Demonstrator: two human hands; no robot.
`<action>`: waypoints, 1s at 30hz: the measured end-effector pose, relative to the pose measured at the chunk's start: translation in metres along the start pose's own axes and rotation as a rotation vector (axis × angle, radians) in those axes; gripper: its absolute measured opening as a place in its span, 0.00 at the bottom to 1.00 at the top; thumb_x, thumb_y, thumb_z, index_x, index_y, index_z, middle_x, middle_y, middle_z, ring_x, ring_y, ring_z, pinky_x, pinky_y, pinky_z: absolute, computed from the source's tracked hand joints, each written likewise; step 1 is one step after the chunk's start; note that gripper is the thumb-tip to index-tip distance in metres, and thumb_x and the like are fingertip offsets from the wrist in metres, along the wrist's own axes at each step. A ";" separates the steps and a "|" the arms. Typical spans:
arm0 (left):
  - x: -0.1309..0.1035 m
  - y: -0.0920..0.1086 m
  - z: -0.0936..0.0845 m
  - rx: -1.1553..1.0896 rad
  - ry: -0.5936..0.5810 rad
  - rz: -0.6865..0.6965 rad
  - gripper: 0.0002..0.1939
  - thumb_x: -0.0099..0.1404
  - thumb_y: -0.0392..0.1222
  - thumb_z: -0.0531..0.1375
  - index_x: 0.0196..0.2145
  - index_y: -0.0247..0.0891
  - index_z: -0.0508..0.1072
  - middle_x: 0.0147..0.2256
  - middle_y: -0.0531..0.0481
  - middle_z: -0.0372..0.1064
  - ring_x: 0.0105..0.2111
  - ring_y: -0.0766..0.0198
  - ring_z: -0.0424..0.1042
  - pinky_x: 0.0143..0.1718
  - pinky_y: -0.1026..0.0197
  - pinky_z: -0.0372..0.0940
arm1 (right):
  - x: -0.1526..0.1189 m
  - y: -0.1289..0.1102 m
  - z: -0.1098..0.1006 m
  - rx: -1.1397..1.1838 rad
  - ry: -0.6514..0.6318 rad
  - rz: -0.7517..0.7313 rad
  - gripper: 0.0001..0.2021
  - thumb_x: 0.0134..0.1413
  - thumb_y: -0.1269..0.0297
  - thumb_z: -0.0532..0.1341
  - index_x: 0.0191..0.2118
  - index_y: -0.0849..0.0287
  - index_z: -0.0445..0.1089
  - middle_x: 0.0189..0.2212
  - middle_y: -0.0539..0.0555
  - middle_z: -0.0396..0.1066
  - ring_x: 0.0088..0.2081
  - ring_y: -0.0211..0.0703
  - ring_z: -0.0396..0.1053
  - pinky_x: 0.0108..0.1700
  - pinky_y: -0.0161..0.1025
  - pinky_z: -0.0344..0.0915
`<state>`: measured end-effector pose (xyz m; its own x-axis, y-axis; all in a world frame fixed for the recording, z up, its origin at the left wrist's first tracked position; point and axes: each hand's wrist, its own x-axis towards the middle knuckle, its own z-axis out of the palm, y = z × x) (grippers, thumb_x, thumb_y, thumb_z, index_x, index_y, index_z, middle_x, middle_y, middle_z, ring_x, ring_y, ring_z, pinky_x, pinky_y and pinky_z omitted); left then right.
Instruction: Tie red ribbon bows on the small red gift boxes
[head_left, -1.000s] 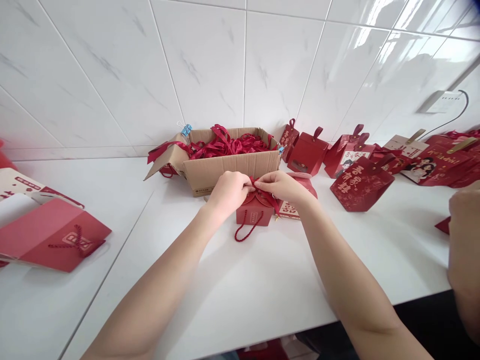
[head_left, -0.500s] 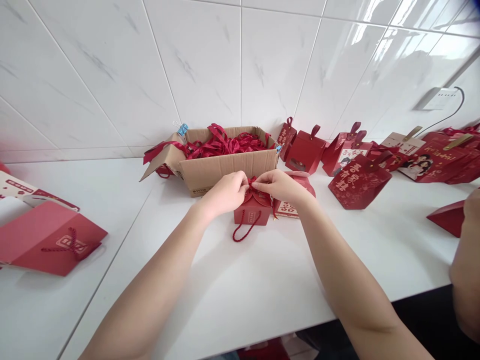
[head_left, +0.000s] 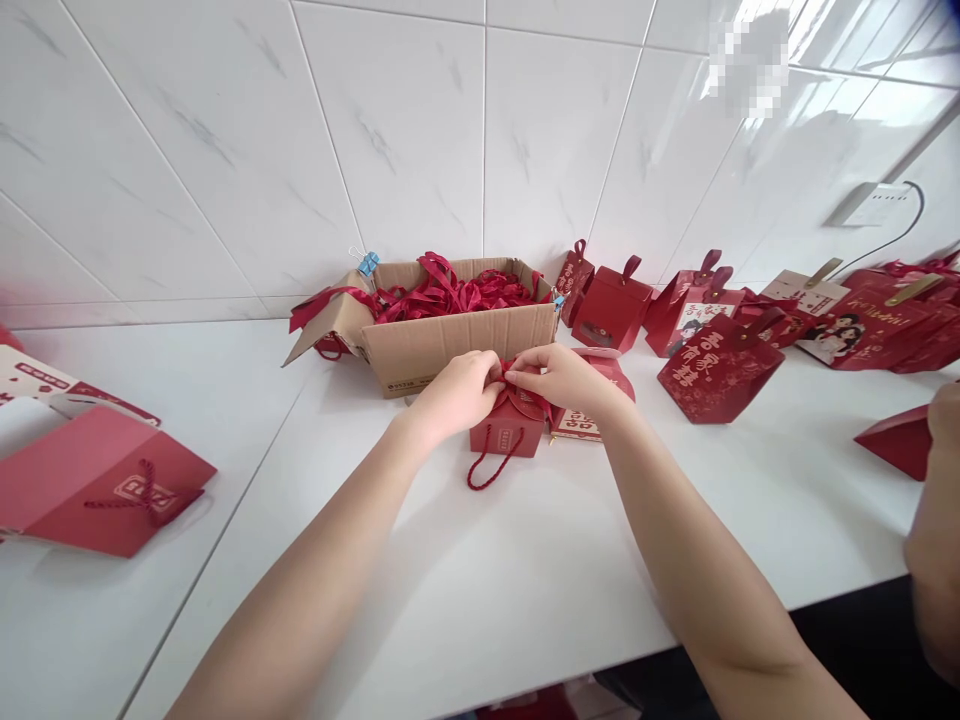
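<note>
A small red gift box (head_left: 504, 437) with a twisted rope handle stands upright on the white table. Over its folded top, my left hand (head_left: 469, 388) pinches a red ribbon (head_left: 508, 368) from the left side. My right hand (head_left: 559, 378) closes on the same ribbon from the right, thumb and finger together. The fingertips nearly meet and partly hide the ribbon's knot or loop. Just right of it sits another red and cream gift box (head_left: 581, 428), partly behind my right hand and wrist.
Behind the hands stands a cardboard box (head_left: 457, 343) full of red ribbons (head_left: 465, 290), with blue clips (head_left: 368, 263). Several red gift boxes (head_left: 720, 368) line the right side. A larger red box (head_left: 112, 480) lies left. At the right edge is another person's arm (head_left: 934, 540).
Both hands stay pinched on the ribbon at the box top, with only slight finger movement. The whole view has shifted a little.
</note>
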<state>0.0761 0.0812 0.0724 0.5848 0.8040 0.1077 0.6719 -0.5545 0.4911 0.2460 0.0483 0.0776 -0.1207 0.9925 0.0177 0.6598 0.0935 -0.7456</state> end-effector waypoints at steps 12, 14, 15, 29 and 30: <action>-0.008 -0.016 -0.036 0.038 -0.190 -0.019 0.05 0.59 0.38 0.53 0.32 0.42 0.68 0.32 0.53 0.71 0.29 0.63 0.70 0.26 0.63 0.61 | -0.008 -0.005 0.001 -0.067 -0.019 -0.016 0.08 0.54 0.62 0.59 0.40 0.55 0.63 0.39 0.52 0.73 0.34 0.39 0.70 0.31 0.35 0.63; -0.011 -0.016 -0.040 0.067 -0.229 -0.006 0.05 0.59 0.39 0.53 0.32 0.42 0.69 0.34 0.54 0.72 0.30 0.63 0.70 0.27 0.63 0.62 | -0.010 -0.005 -0.001 -0.133 -0.042 0.007 0.11 0.52 0.67 0.60 0.42 0.55 0.62 0.38 0.53 0.73 0.32 0.40 0.70 0.29 0.36 0.63; -0.012 -0.015 -0.042 0.078 -0.235 -0.011 0.05 0.59 0.39 0.53 0.32 0.42 0.69 0.33 0.54 0.72 0.29 0.64 0.70 0.27 0.63 0.62 | -0.012 -0.006 -0.002 -0.176 -0.046 0.016 0.11 0.51 0.67 0.60 0.42 0.55 0.63 0.36 0.53 0.74 0.31 0.40 0.70 0.28 0.36 0.62; -0.015 -0.012 -0.042 0.081 -0.207 -0.012 0.03 0.57 0.40 0.54 0.29 0.41 0.67 0.29 0.54 0.72 0.26 0.64 0.69 0.23 0.63 0.60 | -0.022 -0.024 0.001 -0.134 0.053 -0.151 0.10 0.57 0.56 0.58 0.31 0.56 0.70 0.31 0.51 0.74 0.29 0.38 0.69 0.28 0.36 0.61; -0.015 -0.012 -0.042 0.080 -0.205 -0.016 0.03 0.57 0.40 0.54 0.28 0.41 0.67 0.29 0.54 0.72 0.25 0.64 0.69 0.22 0.63 0.59 | -0.017 -0.022 0.007 -0.095 0.093 -0.197 0.10 0.57 0.56 0.58 0.33 0.56 0.71 0.33 0.51 0.75 0.31 0.39 0.69 0.30 0.36 0.62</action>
<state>0.0400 0.0853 0.1011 0.6486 0.7568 -0.0810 0.7108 -0.5642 0.4201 0.2288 0.0290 0.0892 -0.1880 0.9569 0.2213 0.6975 0.2887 -0.6559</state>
